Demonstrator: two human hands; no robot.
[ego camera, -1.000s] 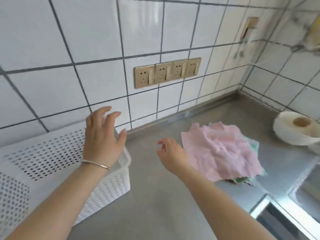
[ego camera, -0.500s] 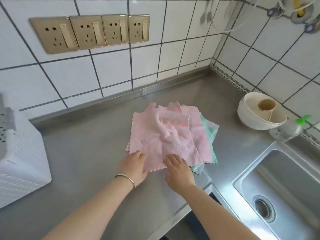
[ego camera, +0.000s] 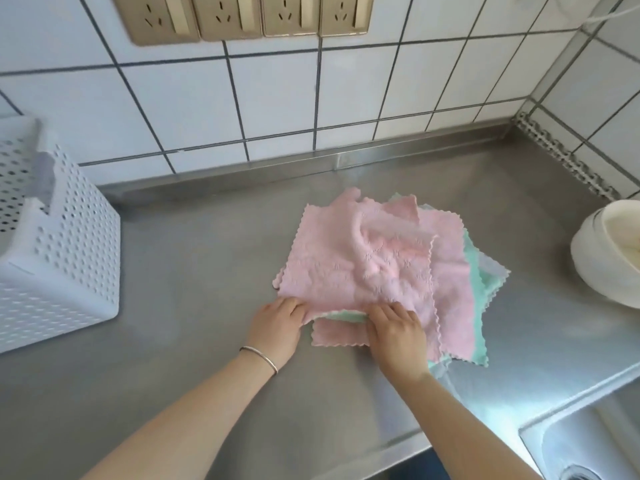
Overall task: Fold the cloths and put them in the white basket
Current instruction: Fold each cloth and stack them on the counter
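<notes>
A loose pile of cloths lies on the steel counter, with a rumpled pink cloth (ego camera: 360,268) on top and green (ego camera: 474,271), grey and other pink cloths under it. My left hand (ego camera: 277,323) pinches the top pink cloth's near left corner. My right hand (ego camera: 398,327) grips the same near edge further right, and the edge is lifted slightly off the pile. The white perforated basket (ego camera: 69,258) stands at the far left, apart from the pile, with a pale folded cloth partly visible inside.
A white bowl-like container (ego camera: 609,251) sits at the right edge. A sink (ego camera: 588,441) opens at the bottom right. A tiled wall with a row of gold sockets (ego camera: 242,15) runs behind. Bare counter (ego camera: 194,271) lies between basket and pile.
Both hands have come from near the basket to the pile's near edge and taken hold of the top pink cloth, whose near edge is now raised, showing the green and pink cloths beneath.
</notes>
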